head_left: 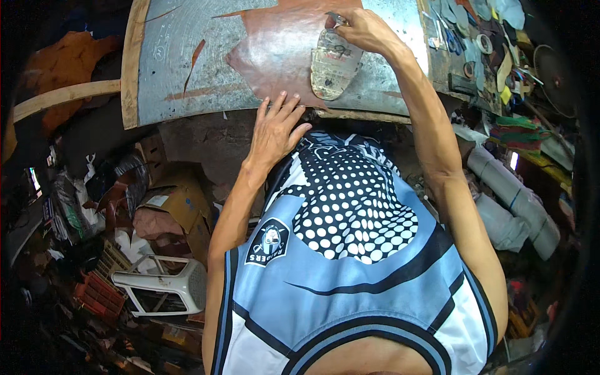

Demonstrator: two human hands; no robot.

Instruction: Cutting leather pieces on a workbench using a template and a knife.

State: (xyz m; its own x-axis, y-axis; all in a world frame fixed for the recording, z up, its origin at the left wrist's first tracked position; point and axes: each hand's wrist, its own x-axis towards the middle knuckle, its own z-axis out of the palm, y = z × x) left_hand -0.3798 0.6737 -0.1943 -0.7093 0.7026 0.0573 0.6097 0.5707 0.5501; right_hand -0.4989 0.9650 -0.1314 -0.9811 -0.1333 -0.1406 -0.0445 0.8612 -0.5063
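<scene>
A reddish-brown sheet of leather lies on the metal-topped table. On its right part rests a worn, sole-shaped template with markings on it. My right hand is at the template's far end, fingers pinched around a small dark blade-like tool; the fingers partly hide it. My left hand is open, palm down at the table's near edge, fingers spread and fingertips touching the leather's near edge, left of the template.
The metal tabletop has a wooden left rim and carries thin leather scraps. Scissors, a tape roll and offcuts crowd the right side. A white plastic stool lies tipped at lower left near a cardboard box. Wrapped rolls stand right.
</scene>
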